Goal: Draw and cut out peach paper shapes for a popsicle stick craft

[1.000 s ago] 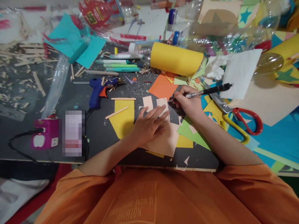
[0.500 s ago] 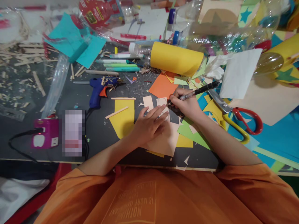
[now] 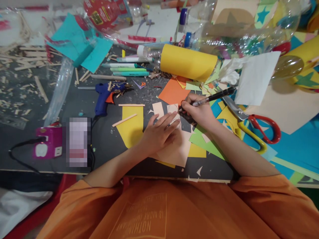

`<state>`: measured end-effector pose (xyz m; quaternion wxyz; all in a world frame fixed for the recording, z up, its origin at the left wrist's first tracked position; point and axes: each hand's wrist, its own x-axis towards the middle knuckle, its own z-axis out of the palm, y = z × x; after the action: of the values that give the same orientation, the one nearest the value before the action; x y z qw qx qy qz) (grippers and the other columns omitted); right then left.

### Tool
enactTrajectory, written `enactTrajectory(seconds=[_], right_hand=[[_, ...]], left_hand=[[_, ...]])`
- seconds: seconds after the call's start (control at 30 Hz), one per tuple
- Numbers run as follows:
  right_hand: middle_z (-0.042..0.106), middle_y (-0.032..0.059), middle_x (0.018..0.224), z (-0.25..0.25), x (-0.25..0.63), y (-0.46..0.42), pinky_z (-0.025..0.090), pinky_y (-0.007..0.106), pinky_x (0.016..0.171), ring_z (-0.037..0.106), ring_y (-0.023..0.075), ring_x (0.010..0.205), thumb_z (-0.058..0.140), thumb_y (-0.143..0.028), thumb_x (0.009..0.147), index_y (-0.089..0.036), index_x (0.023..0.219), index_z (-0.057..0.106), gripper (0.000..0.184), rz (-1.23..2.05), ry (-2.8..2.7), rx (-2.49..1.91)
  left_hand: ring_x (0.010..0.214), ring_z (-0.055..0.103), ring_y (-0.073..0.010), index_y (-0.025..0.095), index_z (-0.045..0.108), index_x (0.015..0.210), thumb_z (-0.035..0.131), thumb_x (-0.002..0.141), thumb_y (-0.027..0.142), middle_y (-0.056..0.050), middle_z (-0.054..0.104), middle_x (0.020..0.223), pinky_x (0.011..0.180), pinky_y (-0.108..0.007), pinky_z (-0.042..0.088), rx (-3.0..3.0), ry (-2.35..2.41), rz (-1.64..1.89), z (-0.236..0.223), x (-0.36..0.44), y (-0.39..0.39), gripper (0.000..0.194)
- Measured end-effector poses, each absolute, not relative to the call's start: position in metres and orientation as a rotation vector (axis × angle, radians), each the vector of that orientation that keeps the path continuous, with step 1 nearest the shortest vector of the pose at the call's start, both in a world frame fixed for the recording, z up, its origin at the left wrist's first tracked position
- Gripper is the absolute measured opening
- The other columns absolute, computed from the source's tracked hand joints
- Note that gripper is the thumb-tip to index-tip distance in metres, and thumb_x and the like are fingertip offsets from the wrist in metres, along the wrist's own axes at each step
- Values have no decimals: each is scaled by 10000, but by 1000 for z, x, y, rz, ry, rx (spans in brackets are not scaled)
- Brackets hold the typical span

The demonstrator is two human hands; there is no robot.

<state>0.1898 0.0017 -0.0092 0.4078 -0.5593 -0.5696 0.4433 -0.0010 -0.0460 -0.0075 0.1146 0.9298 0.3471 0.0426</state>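
My left hand [image 3: 159, 131] lies flat with fingers stretched out, pressing a peach paper sheet [image 3: 174, 151] onto the dark table. A drawn outline shows on the paper by my fingertips. My right hand [image 3: 198, 111] is closed around a black pen [image 3: 214, 96], whose tip touches the paper near the outline. A yellow paper piece [image 3: 131, 127] with a wooden stick [image 3: 124, 120] on it lies just left of my left hand.
A blue glue gun [image 3: 107, 94] lies at the middle left, and scissors [image 3: 251, 124] with red and yellow handles lie to the right. A yellow paper roll [image 3: 188, 63], markers [image 3: 128, 68], clear plastic bottles [image 3: 239, 36], coloured paper scraps and wood splinters crowd the table. A pink power strip [image 3: 47, 146] sits near the front edge.
My right hand has tilted the pen and shifted its tip slightly left along the outline on the peach paper. My left hand has stayed where it was.
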Motion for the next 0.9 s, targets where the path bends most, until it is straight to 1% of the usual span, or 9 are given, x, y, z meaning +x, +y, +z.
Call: enactTrajectory(seconds=[0.1, 0.27, 0.4, 0.57, 0.8, 0.87, 0.9], right_hand=[[435, -54, 495, -9, 190, 1, 360, 260, 510, 416, 108, 483, 565, -184, 729, -238, 508, 337, 322, 1091, -1457, -1418], [350, -63, 475, -9, 189, 0, 308, 258, 496, 357, 97, 470, 538, -145, 695, -234, 490, 291, 333, 1106, -1515, -1375], [357, -59, 484, -7, 189, 0, 313, 251, 500, 361, 95, 482, 522, -146, 692, -230, 490, 291, 318, 1114, -1494, -1388], [334, -66, 468, -8, 190, 0, 293, 254, 500, 328, 84, 476, 535, -126, 683, -223, 478, 301, 326, 1120, -1564, -1392], [360, -60, 455, -8, 191, -1, 298, 253, 487, 345, 87, 458, 540, -141, 682, -223, 466, 313, 324, 1144, -1568, -1357], [403, -52, 459, -8, 192, -1, 319, 256, 481, 382, 95, 452, 574, -186, 710, -227, 473, 344, 333, 1139, -1525, -1338], [443, -45, 475, -8, 193, -2, 335, 258, 476, 409, 101, 450, 591, -228, 739, -230, 497, 390, 315, 1131, -1475, -1332]], left_hand=[[1337, 478, -288, 175, 488, 1377, 396, 985, 315, -146, 468, 1495, 1065, -515, 359, 2728, 1016, 129, -8, -1, -46, 426], [1329, 487, -283, 161, 490, 1369, 387, 991, 306, -147, 482, 1484, 1056, -505, 364, 2752, 1007, 158, -8, -2, -47, 418], [1329, 484, -281, 165, 486, 1376, 394, 987, 305, -143, 481, 1486, 1064, -510, 358, 2743, 1008, 154, -8, -2, -46, 423], [1331, 480, -281, 166, 489, 1376, 387, 990, 309, -147, 482, 1484, 1065, -511, 363, 2736, 1012, 148, -8, -2, -46, 425], [1330, 486, -276, 167, 488, 1378, 373, 997, 310, -143, 486, 1481, 1063, -507, 369, 2757, 1010, 155, -9, -2, -47, 423], [1330, 489, -273, 168, 491, 1375, 383, 996, 312, -138, 486, 1482, 1066, -501, 369, 2761, 1013, 160, -9, -2, -47, 420], [1330, 492, -271, 170, 492, 1375, 388, 995, 313, -135, 486, 1482, 1068, -498, 369, 2762, 1014, 166, -8, -2, -47, 419]])
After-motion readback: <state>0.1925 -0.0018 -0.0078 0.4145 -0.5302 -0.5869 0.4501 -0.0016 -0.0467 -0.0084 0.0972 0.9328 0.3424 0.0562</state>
